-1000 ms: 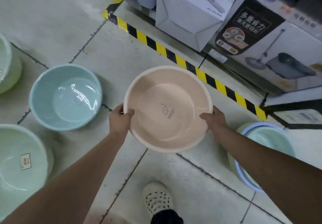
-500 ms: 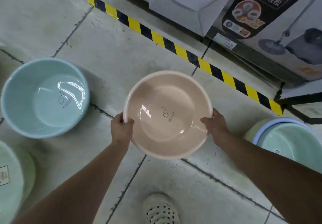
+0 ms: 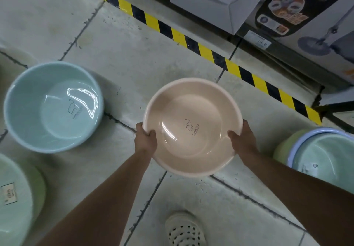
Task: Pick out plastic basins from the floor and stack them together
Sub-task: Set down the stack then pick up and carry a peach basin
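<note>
Both hands' grip, left hand (image 3: 146, 139) and right hand (image 3: 242, 140), pinches opposite rims of the round peach plastic basin (image 3: 191, 127); it looks light, stiff and slippery.

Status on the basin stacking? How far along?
Done: a few basins sit nested in the stack on the right. In hand: left hand and right hand grip the pink basin. To do: blue basin and green basin on the floor.

Grey tiled floor (image 3: 134, 58), dark grout joints. Yellow-black hazard tape (image 3: 191, 44) runs diagonally along the base of a shelf (image 3: 287, 54) holding mop boxes (image 3: 306, 12).
</note>
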Demonstrator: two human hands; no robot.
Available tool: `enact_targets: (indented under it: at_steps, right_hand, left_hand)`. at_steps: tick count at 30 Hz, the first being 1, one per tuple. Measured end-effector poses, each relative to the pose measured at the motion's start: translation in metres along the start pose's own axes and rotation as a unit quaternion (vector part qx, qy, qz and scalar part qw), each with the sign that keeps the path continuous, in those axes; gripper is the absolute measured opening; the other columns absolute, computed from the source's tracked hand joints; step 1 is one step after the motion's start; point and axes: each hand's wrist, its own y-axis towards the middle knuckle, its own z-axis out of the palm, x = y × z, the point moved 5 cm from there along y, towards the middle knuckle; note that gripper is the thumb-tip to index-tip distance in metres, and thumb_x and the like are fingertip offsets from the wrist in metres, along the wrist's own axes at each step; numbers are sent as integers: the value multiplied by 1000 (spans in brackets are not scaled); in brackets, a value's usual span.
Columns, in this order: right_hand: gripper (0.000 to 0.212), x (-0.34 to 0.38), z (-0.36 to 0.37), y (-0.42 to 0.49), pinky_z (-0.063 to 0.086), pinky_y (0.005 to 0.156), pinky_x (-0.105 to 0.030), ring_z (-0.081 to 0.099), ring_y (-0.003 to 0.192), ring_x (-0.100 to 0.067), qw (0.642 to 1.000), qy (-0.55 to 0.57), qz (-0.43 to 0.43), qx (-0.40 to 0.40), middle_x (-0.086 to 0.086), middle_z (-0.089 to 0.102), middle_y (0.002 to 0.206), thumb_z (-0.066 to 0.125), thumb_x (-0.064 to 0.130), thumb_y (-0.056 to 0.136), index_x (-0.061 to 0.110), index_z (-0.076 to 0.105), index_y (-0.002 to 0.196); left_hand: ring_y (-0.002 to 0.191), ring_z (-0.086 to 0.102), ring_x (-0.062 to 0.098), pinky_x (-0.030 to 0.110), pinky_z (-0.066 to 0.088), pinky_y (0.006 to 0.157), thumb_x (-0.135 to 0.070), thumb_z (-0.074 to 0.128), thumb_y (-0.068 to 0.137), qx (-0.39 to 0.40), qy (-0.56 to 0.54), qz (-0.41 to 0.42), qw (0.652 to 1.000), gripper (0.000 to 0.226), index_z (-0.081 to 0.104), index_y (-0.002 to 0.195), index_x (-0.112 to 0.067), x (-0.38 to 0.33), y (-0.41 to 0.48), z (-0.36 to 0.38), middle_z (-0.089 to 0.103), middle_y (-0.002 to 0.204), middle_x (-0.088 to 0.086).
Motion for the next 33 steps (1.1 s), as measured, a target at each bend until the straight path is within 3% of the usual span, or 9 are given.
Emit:
enact_targets:
  at_steps: [3, 7, 10, 13, 18, 21, 24, 30, 33]
  right_hand:
    - [57, 27, -30, -18, 44, 90, -35, 56, 114, -34, 998, -57, -24, 4, -13, 61, 123, 58, 10, 89, 22, 43, 143]
    - [53, 83, -85, -45, 46, 93, -42, 57, 114, -39, 991, -127, -39, 23, -17, 62, 125, 59, 9, 88, 18, 50, 139]
    - [51, 127, -102, -76, 50, 91, -44, 60, 107, -37, 990, -124, -45, 46, -17, 64, 121, 61, 10, 87, 20, 53, 136]
    - [50, 176, -92, -117, 50, 91, -43, 60, 104, -33, 991, -100, -57, 61, -14, 65, 120, 62, 14, 88, 20, 53, 136]
    - [50, 268, -19, -175, 51, 77, -37, 62, 100, -30, 985, -70, -79, 133, -6, 65, 116, 60, 20, 87, 27, 53, 136]
    - [54, 315, 44, -197, 54, 84, -40, 62, 103, -29, 976, -73, -106, 173, -3, 66, 119, 59, 21, 82, 30, 53, 135]
    - [55, 352, 105, -209, 53, 90, -44, 61, 106, -29, 966, -88, -128, 208, -2, 65, 118, 58, 14, 85, 31, 52, 137]
    - [51, 389, 189, -206, 50, 79, -34, 60, 96, -25, 958, -106, -139, 226, -3, 62, 111, 60, 11, 87, 23, 51, 135]
    - [35, 387, 219, -193, 47, 74, -32, 60, 91, -26, 954, -151, -120, 229, -8, 63, 105, 61, 14, 88, 15, 58, 122]
  left_hand:
    - [101, 61, 37, 53, 54, 89, -7, 52, 90, 33, -47, -91, 994, 38, 47, 128, -9, 4, -18, -4, 60, 108, 14]
    - [102, 64, 38, 56, 55, 89, -2, 60, 87, 102, -144, -123, 977, 37, 52, 123, -7, 4, -87, -25, 64, 114, 18]
    - [99, 65, 36, 51, 57, 85, -5, 62, 87, 88, -169, -121, 974, 32, 53, 117, -9, -15, -112, -69, 64, 109, 15]
    - [87, 62, 29, 37, 55, 67, -7, 60, 89, 51, -183, -101, 977, 28, 53, 115, -13, -40, -121, -142, 63, 96, 7]
    - [89, 64, 32, 45, 56, 80, -9, 60, 90, -19, -183, -81, 980, 26, 51, 113, -17, -54, -103, -280, 64, 102, 11]
    - [89, 64, 30, 37, 56, 70, -10, 59, 91, -56, -189, -89, 976, 28, 51, 116, -19, -46, -81, -350, 64, 102, 9]
    - [96, 66, 35, 46, 56, 82, -9, 62, 87, -95, -170, -104, 975, 27, 56, 113, -11, -27, -51, -402, 67, 106, 14]
    - [95, 66, 34, 44, 54, 87, -5, 61, 86, -132, -189, -143, 962, 27, 64, 112, 0, 6, -4, -442, 69, 104, 19]
    - [95, 66, 35, 42, 55, 84, -6, 59, 85, -136, -189, -154, 960, 24, 64, 108, -3, 23, 16, -442, 69, 102, 18]
